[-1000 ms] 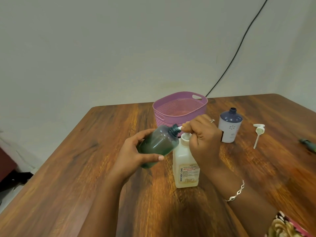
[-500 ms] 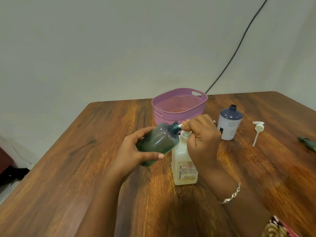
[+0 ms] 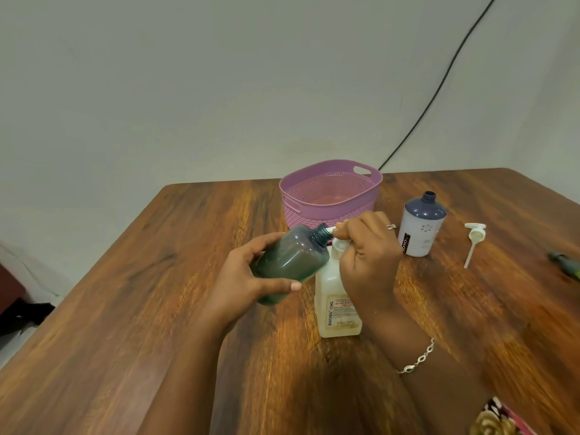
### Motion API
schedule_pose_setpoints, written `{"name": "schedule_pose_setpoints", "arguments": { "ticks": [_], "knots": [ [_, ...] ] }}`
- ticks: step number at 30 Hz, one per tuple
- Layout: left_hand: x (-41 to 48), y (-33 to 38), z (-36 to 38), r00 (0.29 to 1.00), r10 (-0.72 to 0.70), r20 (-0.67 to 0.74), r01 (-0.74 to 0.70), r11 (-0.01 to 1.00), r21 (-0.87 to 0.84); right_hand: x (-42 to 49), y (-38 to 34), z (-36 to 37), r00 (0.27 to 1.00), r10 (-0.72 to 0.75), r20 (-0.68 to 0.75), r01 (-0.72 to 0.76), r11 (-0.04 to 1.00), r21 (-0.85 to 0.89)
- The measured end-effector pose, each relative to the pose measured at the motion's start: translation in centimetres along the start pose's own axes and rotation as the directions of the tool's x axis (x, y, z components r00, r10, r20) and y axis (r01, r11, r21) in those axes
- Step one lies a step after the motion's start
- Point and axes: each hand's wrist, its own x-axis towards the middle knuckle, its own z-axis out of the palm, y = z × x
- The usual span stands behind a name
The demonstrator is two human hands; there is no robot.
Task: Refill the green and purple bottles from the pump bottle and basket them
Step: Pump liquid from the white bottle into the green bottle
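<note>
Green bottle point(image 3: 290, 262) sits tilted in the left hand point(image 3: 248, 277), its mouth at the spout of the pump bottle point(image 3: 337, 306), whose head the right hand point(image 3: 367, 255) clasps. Filling seems underway. Purple bottle point(image 3: 422, 227) stands uncapped on the bench point(image 3: 157, 309), its turn apparently to come; basket point(image 3: 314, 169) holds neither.

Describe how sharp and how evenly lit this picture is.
Head view: soft, even light, no hard shadows; the left hand and green bottle are slightly blurred; the pump bottle label is partly readable; the table shows a bright sheen between the forearms.
</note>
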Motion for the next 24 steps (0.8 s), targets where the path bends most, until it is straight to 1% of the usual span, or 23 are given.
{"name": "schedule_pose_setpoints", "arguments": {
  "ticks": [3, 5, 8, 13, 16, 19, 21, 24],
  "knots": [
    [-0.1, 0.0, 0.2, 1.0, -0.01, -0.013, 0.01, 1.0, 0.005, 0.5, -0.2, -0.4, 1.0, 0.018, 0.002, -0.018, 0.998, 0.061],
    [-0.1, 0.2, 0.1, 1.0, -0.006, -0.025, 0.006, 1.0, -0.003, 1.6, -0.2, -0.8, 1.0, 0.001, 0.021, -0.003, 0.996, 0.091],
    [0.0, 0.3, -0.2, 0.999, 0.01, -0.032, -0.01, 1.0, -0.001, 2.5, -0.1, -0.9, 0.998, -0.047, 0.051, 0.044, 0.997, 0.066],
    [0.0, 0.0, -0.3, 0.999, 0.018, -0.031, -0.018, 1.0, 0.012, 0.3, 0.0, 0.4, 0.999, -0.008, -0.038, 0.009, 1.0, 0.024],
    [-0.1, 0.0, -0.5, 0.999, 0.021, -0.024, -0.021, 1.0, 0.001, 0.3, 0.1, 0.1, 0.999, 0.009, -0.038, -0.007, 0.998, 0.057],
    [-0.1, 0.3, -0.7, 0.999, 0.028, -0.024, -0.028, 0.999, -0.032, 1.7, 0.0, -0.8, 1.0, 0.002, 0.006, -0.003, 0.995, 0.096],
    [0.1, 0.5, -0.7, 0.999, 0.04, -0.022, -0.041, 0.999, -0.033, 2.5, -0.2, -1.0, 0.999, -0.022, 0.048, 0.019, 0.997, 0.075],
    [0.2, 0.3, -0.7, 0.999, 0.047, -0.028, -0.048, 0.998, -0.033, 1.9, -0.5, -0.5, 0.999, -0.03, 0.033, 0.03, 0.999, -0.016]
  ]
}}
